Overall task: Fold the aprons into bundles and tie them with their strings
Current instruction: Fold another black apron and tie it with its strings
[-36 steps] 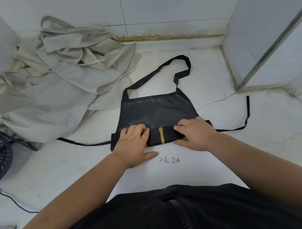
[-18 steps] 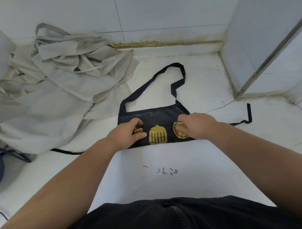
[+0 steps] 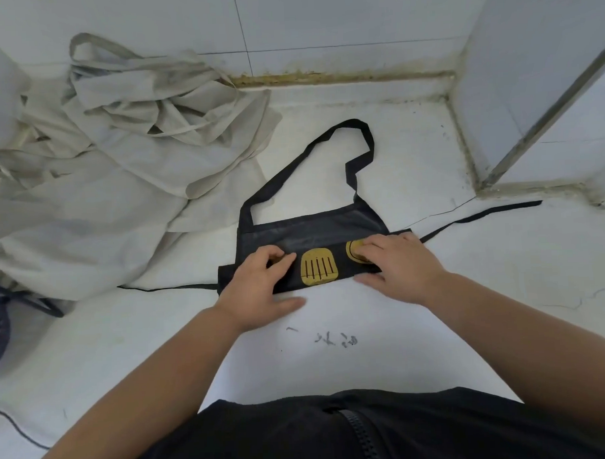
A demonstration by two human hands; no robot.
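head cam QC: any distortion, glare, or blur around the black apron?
Head view: clear wide-angle distortion, strongest toward the corners. Head view: light is soft and even, with only faint shadows under the left hand and right hand, and no glare. Head view: the black apron and its gold print look sharp, with no obvious motion blur.

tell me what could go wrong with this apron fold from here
The left hand and right hand hold the black apron fold near its ends, so the unheld middle could spring open. The left tie string reaches the beige apron pile and might snag there. The neck loop lies kinked and may bunch in the bundle.
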